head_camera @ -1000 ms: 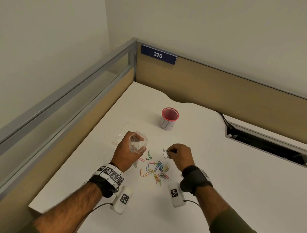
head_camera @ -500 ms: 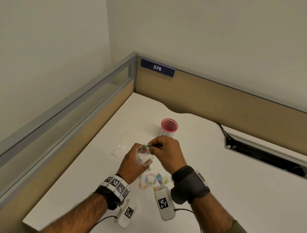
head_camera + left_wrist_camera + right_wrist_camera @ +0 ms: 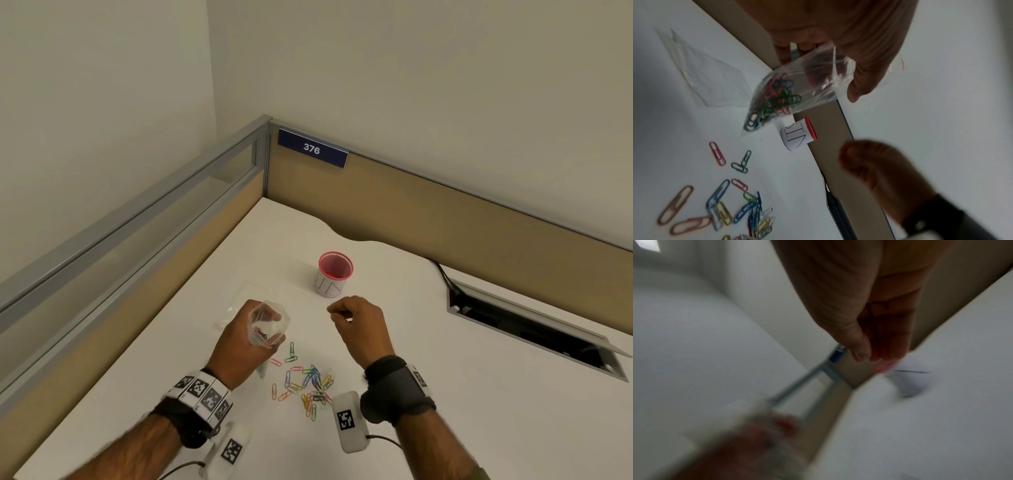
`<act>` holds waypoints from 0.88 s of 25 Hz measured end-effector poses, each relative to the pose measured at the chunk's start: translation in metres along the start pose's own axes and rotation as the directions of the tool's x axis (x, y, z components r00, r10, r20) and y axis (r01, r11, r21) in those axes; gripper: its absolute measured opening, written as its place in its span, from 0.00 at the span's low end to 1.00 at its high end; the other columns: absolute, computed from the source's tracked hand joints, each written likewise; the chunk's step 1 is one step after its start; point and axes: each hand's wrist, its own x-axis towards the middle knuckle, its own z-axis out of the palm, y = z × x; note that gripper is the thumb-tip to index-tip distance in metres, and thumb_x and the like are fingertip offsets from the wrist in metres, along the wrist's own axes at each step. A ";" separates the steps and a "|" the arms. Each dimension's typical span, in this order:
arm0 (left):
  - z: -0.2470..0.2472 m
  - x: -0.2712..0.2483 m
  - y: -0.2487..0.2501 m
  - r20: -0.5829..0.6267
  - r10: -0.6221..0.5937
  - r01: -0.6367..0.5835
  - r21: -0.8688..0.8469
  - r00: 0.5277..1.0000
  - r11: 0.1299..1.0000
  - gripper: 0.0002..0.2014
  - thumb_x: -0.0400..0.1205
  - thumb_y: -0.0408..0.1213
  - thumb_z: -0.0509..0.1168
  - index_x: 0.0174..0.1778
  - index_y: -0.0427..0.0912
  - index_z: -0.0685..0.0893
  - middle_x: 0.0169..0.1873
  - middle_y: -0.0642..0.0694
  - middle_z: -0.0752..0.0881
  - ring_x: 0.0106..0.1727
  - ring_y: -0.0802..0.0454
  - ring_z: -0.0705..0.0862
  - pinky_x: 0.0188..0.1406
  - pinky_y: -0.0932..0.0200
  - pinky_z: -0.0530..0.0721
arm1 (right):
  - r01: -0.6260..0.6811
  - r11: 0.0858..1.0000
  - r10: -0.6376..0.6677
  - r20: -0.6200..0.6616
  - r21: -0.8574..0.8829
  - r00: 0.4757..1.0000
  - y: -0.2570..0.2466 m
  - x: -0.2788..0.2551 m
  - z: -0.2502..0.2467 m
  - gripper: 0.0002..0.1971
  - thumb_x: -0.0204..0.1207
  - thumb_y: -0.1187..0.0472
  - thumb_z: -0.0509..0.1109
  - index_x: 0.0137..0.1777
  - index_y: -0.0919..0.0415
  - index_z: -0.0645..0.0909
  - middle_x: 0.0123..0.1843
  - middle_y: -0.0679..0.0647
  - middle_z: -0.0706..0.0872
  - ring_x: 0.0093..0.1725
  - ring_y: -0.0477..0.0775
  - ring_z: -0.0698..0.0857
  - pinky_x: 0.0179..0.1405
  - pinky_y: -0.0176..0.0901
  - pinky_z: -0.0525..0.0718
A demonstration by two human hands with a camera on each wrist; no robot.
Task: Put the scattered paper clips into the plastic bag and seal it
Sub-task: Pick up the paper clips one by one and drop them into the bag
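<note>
The left hand point(image 3: 239, 342) grips a small clear plastic bag point(image 3: 797, 91) just above the white tabletop point(image 3: 479, 394), its fingers curled round the upper part so that the mouth stands open toward the head camera. A bunch of coloured paper clips point(image 3: 770, 104) already sits in the bottom corner of the bag, which hangs tilted in the left wrist view. The right hand point(image 3: 359, 329) hovers to the right of the bag, apart from it, with its fingers curled in and thumb and forefinger tips close together; nothing shows between them, though the right wrist view is blurred. On the tabletop between and below the two wrists lies a loose scatter of coloured wire paper clips point(image 3: 308, 383), some overlapping in a heap, a few lying singly at its left edge. A second flat clear plastic bag point(image 3: 711, 78) lies on the tabletop beyond the left hand. A small white cup with a red rim point(image 3: 334, 279) stands upright further back.
</note>
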 end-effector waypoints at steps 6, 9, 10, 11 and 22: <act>-0.032 -0.007 -0.007 -0.038 -0.030 0.031 0.032 0.999 0.999 0.22 0.67 0.49 0.76 0.54 0.46 0.80 0.54 0.48 0.87 0.61 0.51 0.85 0.66 0.50 0.82 | -0.230 0.876 0.340 0.204 -0.425 0.918 0.102 -0.026 0.052 0.15 0.81 0.66 0.59 0.65 0.63 0.78 0.68 0.60 0.76 0.69 0.60 0.75 0.68 0.46 0.76; -0.039 -0.008 -0.011 -0.048 -0.039 0.041 0.035 0.998 0.999 0.23 0.66 0.51 0.75 0.54 0.46 0.80 0.54 0.48 0.87 0.61 0.51 0.85 0.68 0.47 0.82 | -0.193 0.864 0.315 0.200 -0.465 0.928 0.091 -0.042 0.081 0.11 0.80 0.67 0.59 0.59 0.63 0.79 0.64 0.60 0.75 0.64 0.59 0.75 0.61 0.46 0.80; -0.039 -0.008 -0.011 -0.048 -0.041 0.042 0.032 0.998 0.999 0.24 0.66 0.52 0.74 0.54 0.46 0.80 0.54 0.48 0.87 0.61 0.50 0.85 0.68 0.46 0.82 | -0.144 0.874 0.274 0.227 -0.465 0.935 0.083 -0.046 0.091 0.09 0.80 0.66 0.60 0.57 0.63 0.79 0.62 0.59 0.76 0.62 0.58 0.76 0.59 0.45 0.81; -0.039 -0.008 -0.011 -0.049 -0.040 0.041 0.029 0.998 0.999 0.25 0.66 0.53 0.74 0.55 0.45 0.80 0.54 0.48 0.87 0.61 0.50 0.85 0.68 0.45 0.82 | -0.095 0.885 0.230 0.252 -0.456 0.940 0.077 -0.049 0.099 0.08 0.81 0.66 0.60 0.55 0.62 0.80 0.61 0.59 0.77 0.61 0.57 0.76 0.58 0.45 0.82; -0.037 -0.007 -0.013 -0.038 -0.049 0.049 0.011 0.998 0.999 0.23 0.67 0.51 0.76 0.55 0.48 0.80 0.56 0.47 0.87 0.63 0.47 0.85 0.68 0.38 0.82 | 0.082 0.934 0.072 0.407 -0.349 0.911 0.046 -0.005 0.125 0.30 0.75 0.69 0.63 0.78 0.55 0.66 0.78 0.57 0.66 0.76 0.61 0.67 0.75 0.52 0.72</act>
